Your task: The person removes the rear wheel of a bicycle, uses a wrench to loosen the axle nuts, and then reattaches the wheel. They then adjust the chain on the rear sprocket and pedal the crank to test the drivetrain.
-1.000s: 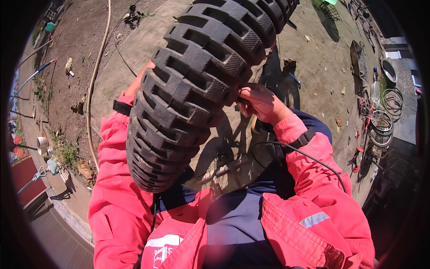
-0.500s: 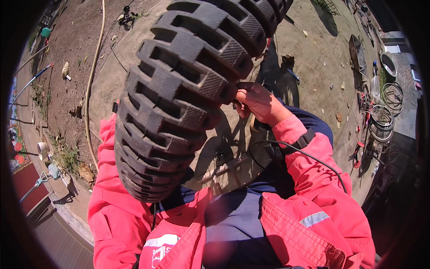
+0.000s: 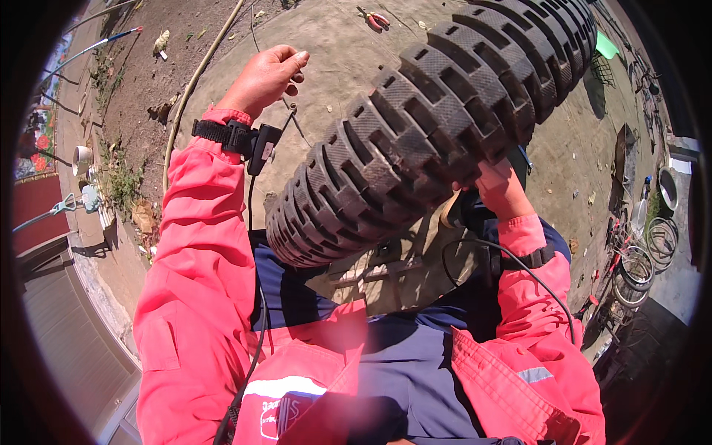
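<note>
A thick black knobbly tyre [image 3: 415, 141] stands tilted in front of me, its lower end by my left thigh and its upper end reaching the far right. My right hand [image 3: 502, 187] is at the tyre's right side and grips its edge, with the fingertips hidden behind the tread. Off to the left of the tyre, my left hand [image 3: 268, 78] is raised clear of it. Its fingers are curled in, and the palm is hidden. Just below those fingers shows a small brownish tip [image 3: 293, 107] on a thin dark piece; I cannot tell whether it touches the hand.
Red-handled pliers [image 3: 376, 20] lie on the ground beyond the tyre. A long pale hose [image 3: 194, 81] runs along the left. Wheel rims [image 3: 635, 268], coiled hoops [image 3: 660, 241] and a dark trough [image 3: 621, 167] lie to the right. A black cable [image 3: 545, 276] loops by my right forearm.
The tyre has tipped over to the right and away from me. My left hand, hidden behind it before, has come out at the left. My right hand has moved right along with the tyre.
</note>
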`<state>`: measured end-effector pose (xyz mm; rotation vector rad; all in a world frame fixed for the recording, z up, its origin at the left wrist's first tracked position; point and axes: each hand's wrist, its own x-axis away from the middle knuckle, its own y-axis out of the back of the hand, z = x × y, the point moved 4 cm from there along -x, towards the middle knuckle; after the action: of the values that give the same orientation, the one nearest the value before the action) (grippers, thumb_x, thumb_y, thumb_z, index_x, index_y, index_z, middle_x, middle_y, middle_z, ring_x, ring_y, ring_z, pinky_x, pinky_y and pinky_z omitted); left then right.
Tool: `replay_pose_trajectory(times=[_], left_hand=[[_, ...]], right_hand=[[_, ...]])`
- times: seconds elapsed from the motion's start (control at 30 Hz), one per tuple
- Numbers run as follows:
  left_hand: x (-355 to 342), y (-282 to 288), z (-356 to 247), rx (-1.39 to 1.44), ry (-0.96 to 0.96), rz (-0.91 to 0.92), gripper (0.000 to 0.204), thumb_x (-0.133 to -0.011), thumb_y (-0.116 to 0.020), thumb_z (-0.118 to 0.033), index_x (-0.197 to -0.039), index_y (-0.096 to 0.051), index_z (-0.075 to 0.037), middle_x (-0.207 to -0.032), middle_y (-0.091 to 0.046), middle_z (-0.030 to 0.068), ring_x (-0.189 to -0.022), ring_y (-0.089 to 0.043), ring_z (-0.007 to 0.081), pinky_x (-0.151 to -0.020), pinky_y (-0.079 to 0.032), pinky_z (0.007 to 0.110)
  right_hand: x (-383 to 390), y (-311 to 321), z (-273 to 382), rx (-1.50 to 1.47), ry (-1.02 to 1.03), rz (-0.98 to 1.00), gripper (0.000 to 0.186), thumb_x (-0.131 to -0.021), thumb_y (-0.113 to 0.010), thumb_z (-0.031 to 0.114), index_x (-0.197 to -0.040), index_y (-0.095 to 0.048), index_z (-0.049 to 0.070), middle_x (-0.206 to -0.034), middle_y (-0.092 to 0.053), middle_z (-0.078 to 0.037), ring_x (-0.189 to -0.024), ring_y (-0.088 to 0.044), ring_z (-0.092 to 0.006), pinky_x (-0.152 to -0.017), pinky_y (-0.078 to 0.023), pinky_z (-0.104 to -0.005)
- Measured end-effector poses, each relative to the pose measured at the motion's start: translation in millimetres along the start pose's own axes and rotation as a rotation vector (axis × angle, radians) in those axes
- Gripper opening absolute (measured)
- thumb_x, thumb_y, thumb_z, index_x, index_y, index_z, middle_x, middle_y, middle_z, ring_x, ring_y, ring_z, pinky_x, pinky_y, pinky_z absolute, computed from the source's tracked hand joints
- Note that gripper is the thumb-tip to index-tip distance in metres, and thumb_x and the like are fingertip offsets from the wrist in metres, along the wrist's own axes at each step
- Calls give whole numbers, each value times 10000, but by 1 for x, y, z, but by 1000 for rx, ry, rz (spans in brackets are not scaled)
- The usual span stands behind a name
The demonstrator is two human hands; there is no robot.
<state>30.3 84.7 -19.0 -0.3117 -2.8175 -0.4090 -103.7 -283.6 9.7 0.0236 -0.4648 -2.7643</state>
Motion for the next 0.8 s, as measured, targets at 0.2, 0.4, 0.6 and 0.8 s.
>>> replay_pose_trajectory(times=[0.2,0.4,0.6,0.8], left_hand=[[23,75,69,-549,57,-37,281,-1011,-624,-266,-1145,-687,-28,-932,-717,93,-795,-689,180,-724,-547,341],[47,86,183,-902,99,75,340,-937,-678,-251,-1215,-684,-55,-1193,-664,211,-1116,-649,385,-955,-523,451],[78,43,274,-902,287,212,502,-909,-714,-260,-1380,-611,-118,-1519,-426,241,-1363,-479,421,-1110,-446,479],[74,21,323,-887,329,154,588,-872,-739,-245,-1423,-580,-118,-1609,-314,256,-1439,-401,438,-1137,-430,501]], right_hand=[[13,17,-38,-171,-300,-68,330,-1067,-529,312,-1133,-646,10,-860,-690,-90,-676,-677,-173,-618,-541,-286],[24,31,-76,-224,-598,-181,388,-1070,-519,352,-1203,-620,2,-948,-724,-150,-736,-728,-239,-670,-624,-339],[19,45,-47,-144,-722,79,430,-1075,-518,373,-1262,-604,-4,-955,-739,-137,-830,-745,-266,-714,-641,-384],[17,44,-52,-182,-883,35,446,-1075,-510,380,-1279,-594,-8,-983,-733,-151,-849,-742,-282,-728,-639,-397]])
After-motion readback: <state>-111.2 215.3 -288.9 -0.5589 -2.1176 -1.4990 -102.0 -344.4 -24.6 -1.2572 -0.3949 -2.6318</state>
